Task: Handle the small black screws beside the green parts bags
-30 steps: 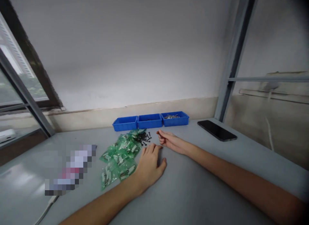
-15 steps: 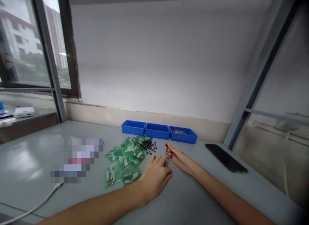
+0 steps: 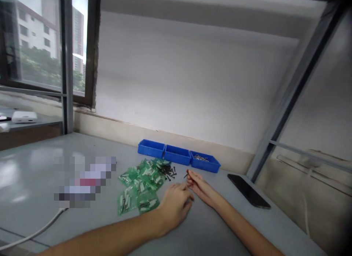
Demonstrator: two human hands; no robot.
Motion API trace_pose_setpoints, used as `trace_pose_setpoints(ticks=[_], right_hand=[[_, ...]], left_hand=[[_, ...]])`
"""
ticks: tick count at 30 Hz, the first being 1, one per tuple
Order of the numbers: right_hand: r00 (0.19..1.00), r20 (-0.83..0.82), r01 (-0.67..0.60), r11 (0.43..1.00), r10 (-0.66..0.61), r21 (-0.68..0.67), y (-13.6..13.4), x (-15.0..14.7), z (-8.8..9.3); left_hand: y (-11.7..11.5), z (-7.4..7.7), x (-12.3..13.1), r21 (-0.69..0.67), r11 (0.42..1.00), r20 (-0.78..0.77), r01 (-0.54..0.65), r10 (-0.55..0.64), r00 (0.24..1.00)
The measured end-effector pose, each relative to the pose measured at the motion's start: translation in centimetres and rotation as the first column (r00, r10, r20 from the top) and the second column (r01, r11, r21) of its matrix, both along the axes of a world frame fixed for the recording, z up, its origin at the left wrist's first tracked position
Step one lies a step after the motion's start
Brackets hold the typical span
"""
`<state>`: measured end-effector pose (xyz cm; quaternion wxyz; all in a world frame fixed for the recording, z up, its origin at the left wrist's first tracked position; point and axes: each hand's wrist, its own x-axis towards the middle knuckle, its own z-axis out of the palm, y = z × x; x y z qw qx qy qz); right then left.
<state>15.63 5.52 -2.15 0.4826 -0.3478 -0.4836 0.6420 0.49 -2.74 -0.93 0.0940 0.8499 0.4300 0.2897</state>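
R hand [image 3: 200,187] pinches a small dark screw [image 3: 186,176] near the screw pile [image 3: 166,171] on tabletop [image 3: 90,226], L hand [image 3: 176,201] is loosely curled, can't tell if empty, and screw is prob. light, stiff, slightly slippery, best held by its shank.

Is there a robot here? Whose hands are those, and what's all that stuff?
No robot, just a person working bare-handed. A camera worn on their head looks forward and down, so you see what's ahead of them. The right hand pinches a small, dark, screw-like piece. The left hand is beside green see-through packets; I can't tell whether it holds anything. The grey table also has loose dark screws, three blue trays, the right one with silvery metal pieces, and a black phone.
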Motion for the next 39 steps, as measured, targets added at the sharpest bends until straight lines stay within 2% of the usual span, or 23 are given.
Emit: trace_pose_setpoints(ticks=[4,8,12,19,27,29,33,36,39], right_hand=[[1.0,-0.013,0.008,1.0,-0.008,0.021,0.0,-0.1,0.2],[0.999,-0.021,0.031,0.999,-0.03,0.024,0.0,-0.1,0.1],[0.998,-0.042,0.052,0.999,-0.053,-0.013,0.0,-0.1,0.1],[1.0,-0.012,-0.013,1.0,0.014,0.015,0.0,-0.1,0.3],[0.97,0.219,0.092,0.993,-0.107,0.075,0.7,0.4,1.3],[0.96,0.255,0.089,0.991,-0.113,0.103,1.3,0.3,1.7],[0.935,0.317,0.107,0.98,-0.157,0.169,3.6,-0.6,3.5],[0.939,0.296,0.112,0.97,-0.174,0.214,5.3,-1.4,5.5],[0.936,0.309,0.075,0.954,-0.168,0.291,6.0,-1.5,6.6]], left_hand=[[0.2,0.5,-0.4,0.046,0.989,0.04,-0.14,0.138,0.99],[-0.1,0.7,-0.4,0.041,0.982,-0.023,-0.182,0.183,0.983],[-0.5,0.7,0.0,-0.007,0.985,-0.096,-0.173,0.171,0.981],[-0.2,0.7,-0.1,-0.058,0.993,-0.198,-0.105,0.092,0.976],[0.0,0.8,0.4,-0.047,0.996,-0.389,-0.078,0.053,0.92],[0.1,0.9,0.4,0.0,0.995,-0.4,-0.095,0.087,0.912],[0.1,1.5,-0.4,0.095,0.978,-0.318,-0.187,0.208,0.925],[0.1,1.9,-1.1,0.068,0.967,-0.302,-0.246,0.255,0.919],[0.0,1.9,-1.4,0.056,0.971,-0.305,-0.235,0.24,0.921]])
